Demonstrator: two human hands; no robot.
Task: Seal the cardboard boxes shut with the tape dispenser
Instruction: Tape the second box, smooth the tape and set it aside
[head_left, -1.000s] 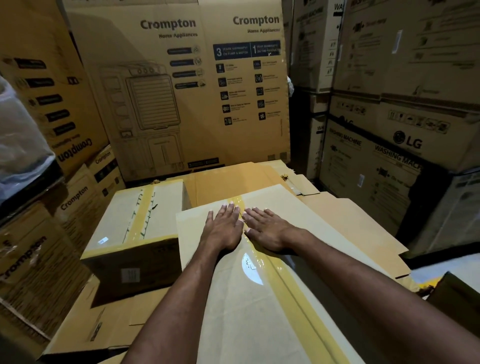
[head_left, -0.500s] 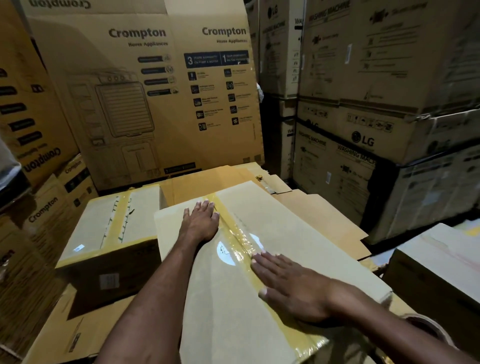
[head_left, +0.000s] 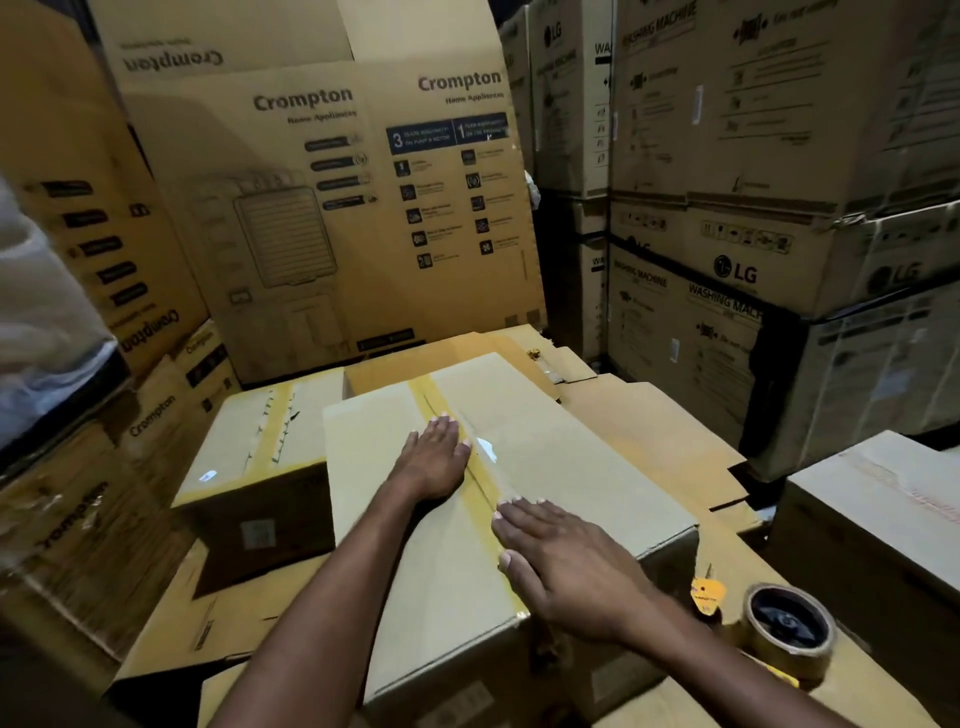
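Hands: two, both bare, both on the same box.
Left hand (head_left: 434, 460): flat on the tape strip (head_left: 431, 395) at mid-box, fingers straight and close together, clamped on nothing.
Right hand (head_left: 566, 561): flat toward the near end of the box top, fingers straight, tips on the strip.
Box in work (head_left: 571, 467): one, centre of frame, flaps closed, with one yellowish strip along the top seam from far edge to near edge.
Tape roll (head_left: 789, 629): one, lower right, lying flat on cardboard near the box, neither hand on it.
Second taped box (head_left: 244, 441): one, left of centre, just beside the first. The small white label on its near face is unreadable.
Writing: "Crompton Home Appliances" on the tall carton (head_left: 332, 208), upper centre. "LG" and "WASHING MACHINE" on the stacked cartons (head_left: 737, 270), right. Number of cartons unclear.
Around: flattened cardboard (head_left: 649, 426) behind and to the right. One yellow tag (head_left: 706, 595) between box and roll, print too small to read. One plain box (head_left: 872, 499) at the right edge.
In the way: both forearms cover parts of the box's near end.
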